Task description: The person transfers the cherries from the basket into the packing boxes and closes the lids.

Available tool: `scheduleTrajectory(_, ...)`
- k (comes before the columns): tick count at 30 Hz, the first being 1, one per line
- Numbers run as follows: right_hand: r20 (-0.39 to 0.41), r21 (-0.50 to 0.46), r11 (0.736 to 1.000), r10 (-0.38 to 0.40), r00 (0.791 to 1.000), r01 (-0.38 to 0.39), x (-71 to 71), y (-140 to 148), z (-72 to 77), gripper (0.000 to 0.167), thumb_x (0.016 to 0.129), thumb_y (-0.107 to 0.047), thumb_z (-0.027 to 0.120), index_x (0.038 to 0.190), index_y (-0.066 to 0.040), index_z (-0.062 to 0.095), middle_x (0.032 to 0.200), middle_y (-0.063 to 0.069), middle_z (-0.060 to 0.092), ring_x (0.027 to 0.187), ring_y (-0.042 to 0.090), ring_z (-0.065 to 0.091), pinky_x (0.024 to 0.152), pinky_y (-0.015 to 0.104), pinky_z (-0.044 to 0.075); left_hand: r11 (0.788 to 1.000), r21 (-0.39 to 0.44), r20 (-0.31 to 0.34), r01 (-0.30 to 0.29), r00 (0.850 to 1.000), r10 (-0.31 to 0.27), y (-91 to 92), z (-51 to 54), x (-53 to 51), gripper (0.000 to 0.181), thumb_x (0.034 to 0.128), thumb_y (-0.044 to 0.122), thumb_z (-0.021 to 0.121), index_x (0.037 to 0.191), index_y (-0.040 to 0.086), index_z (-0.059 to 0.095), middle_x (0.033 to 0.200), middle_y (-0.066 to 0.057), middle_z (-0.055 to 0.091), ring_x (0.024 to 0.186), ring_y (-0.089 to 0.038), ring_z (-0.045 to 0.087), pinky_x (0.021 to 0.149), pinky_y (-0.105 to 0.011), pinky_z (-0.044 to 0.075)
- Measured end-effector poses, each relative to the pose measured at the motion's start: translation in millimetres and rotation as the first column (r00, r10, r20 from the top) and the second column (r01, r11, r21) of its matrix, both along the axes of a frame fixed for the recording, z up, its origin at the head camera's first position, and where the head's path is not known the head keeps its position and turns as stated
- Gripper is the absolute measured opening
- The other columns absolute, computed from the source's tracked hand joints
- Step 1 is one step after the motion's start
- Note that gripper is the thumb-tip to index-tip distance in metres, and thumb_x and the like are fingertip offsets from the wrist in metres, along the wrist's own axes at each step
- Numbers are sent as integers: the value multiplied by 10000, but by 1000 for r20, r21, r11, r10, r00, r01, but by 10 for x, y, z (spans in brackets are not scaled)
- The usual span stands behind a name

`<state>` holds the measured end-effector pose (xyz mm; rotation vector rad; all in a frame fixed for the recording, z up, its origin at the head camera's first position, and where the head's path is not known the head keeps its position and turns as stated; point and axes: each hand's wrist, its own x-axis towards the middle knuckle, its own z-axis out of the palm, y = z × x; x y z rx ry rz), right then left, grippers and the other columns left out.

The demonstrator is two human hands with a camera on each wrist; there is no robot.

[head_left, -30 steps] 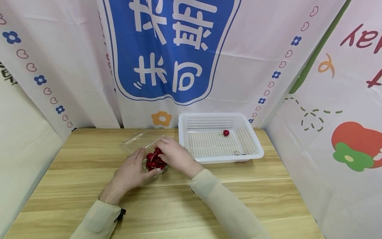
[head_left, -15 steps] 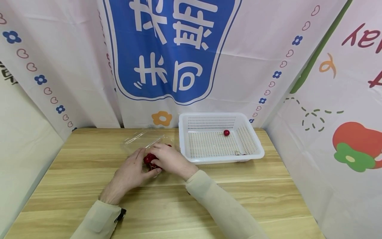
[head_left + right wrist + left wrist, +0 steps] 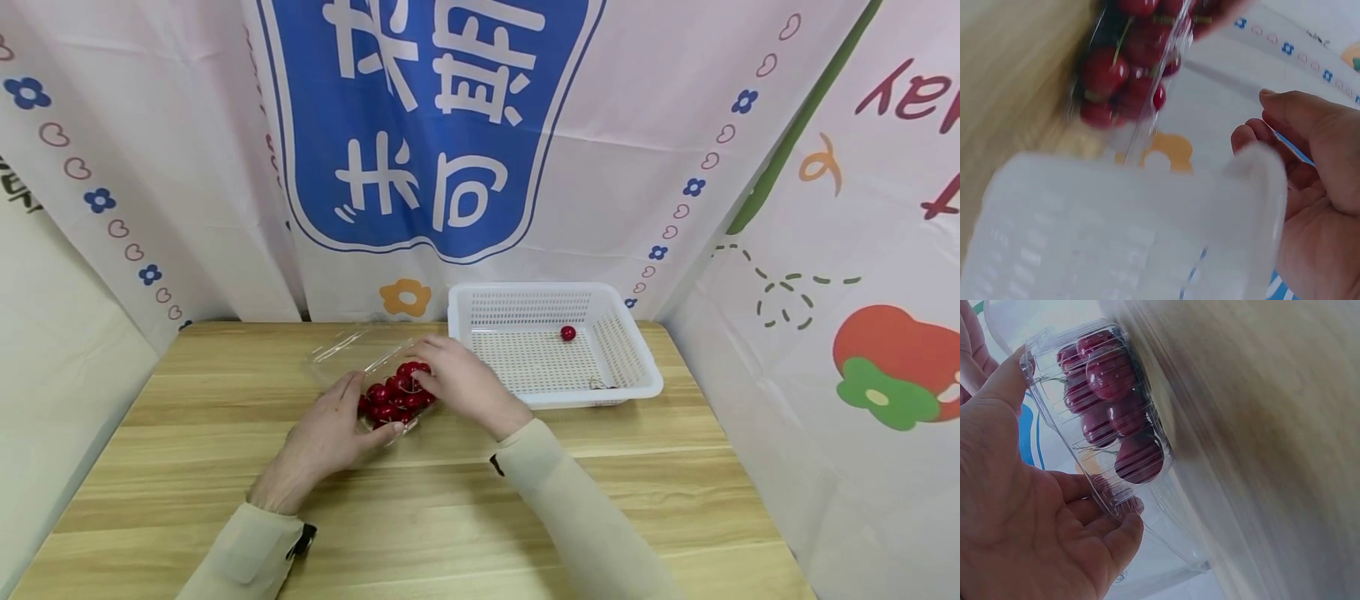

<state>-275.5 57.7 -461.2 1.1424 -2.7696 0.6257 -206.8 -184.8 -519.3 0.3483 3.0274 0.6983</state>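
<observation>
A clear plastic box (image 3: 1104, 481) full of dark red cherries (image 3: 393, 398) stands on the table, its clear lid (image 3: 348, 354) folded back behind it. My left hand (image 3: 326, 429) grips the box from the left, thumb on the near side and fingers over the far rim; in the left wrist view the fingertips curl on that rim. Above the right end of the box is my right hand (image 3: 465, 383). The right wrist view shows this hand (image 3: 1316, 156) with thumb and fingers apart and nothing seen between them. Cherry stems (image 3: 1124, 40) show among the fruit.
Right of the box stands a white perforated basket (image 3: 648, 375), close to my right hand. One cherry (image 3: 567, 333) lies in it, with thin stems (image 3: 597, 384) near its front wall. A printed cloth (image 3: 600, 208) hangs behind the wooden table (image 3: 420, 517).
My right hand dipped left over the cherries, then lifted back to the right, so more cherries show now. My left hand and the box have stayed in place.
</observation>
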Motion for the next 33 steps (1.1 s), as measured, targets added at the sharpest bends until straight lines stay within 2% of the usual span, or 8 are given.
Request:
scheduleTrajectory(4, 23, -31, 999, -42, 999, 43, -53, 176, 16, 382, 1134, -141, 795, 1503, -52, 750, 1495, 119, 786, 1353, 282, 781, 1181, 406, 671, 1000, -9, 3, -5, 1000, 5, -1, 6, 2, 1194, 1013, 711, 840, 1712, -160, 419, 1779, -424, 457, 1605, -646, 534, 1299, -762, 509)
scheduleTrajectory(10, 25, -61, 992, -113, 993, 115, -122, 454, -13, 388, 1113, -132, 820, 1486, -42, 763, 1447, 142, 802, 1279, 324, 805, 1119, 435, 698, 1000, -21, 16, -10, 1000, 10, 4, 14, -3, 1233, 1007, 736, 830, 1718, -173, 398, 1783, -439, 436, 1621, -654, 507, 1323, -760, 483)
scheduleTrajectory(16, 33, -49, 983, -177, 984, 178, -169, 721, -32, 387, 1115, -158, 820, 1476, -30, 764, 1479, 146, 795, 1328, 345, 792, 1158, 487, 677, 1000, -15, 39, -9, 999, 9, 1, 10, -8, 1225, 1027, 726, 812, 1741, -162, 365, 1821, -424, 385, 1660, -648, 457, 1365, -751, 435)
scheduleTrajectory(22, 49, 35, 975, -220, 974, 219, -186, 964, 0, 395, 1113, -170, 822, 1473, -20, 763, 1455, 160, 795, 1324, 346, 790, 1169, 504, 667, 1000, -13, 39, -2, 999, 3, 2, -6, -25, 1216, 1031, 721, 809, 1744, -158, 364, 1832, -418, 372, 1670, -646, 445, 1377, -747, 422)
scheduleTrajectory(33, 162, 193, 953, -265, 951, 233, -269, 1382, 45, 359, 1106, -168, 830, 1422, -2, 795, 1384, 162, 827, 1304, 338, 787, 1179, 519, 653, 1000, -15, 41, -2, 999, 2, -3, -16, -23, 1213, 1035, 714, 806, 1744, -162, 358, 1826, -427, 372, 1667, -649, 446, 1378, -745, 422)
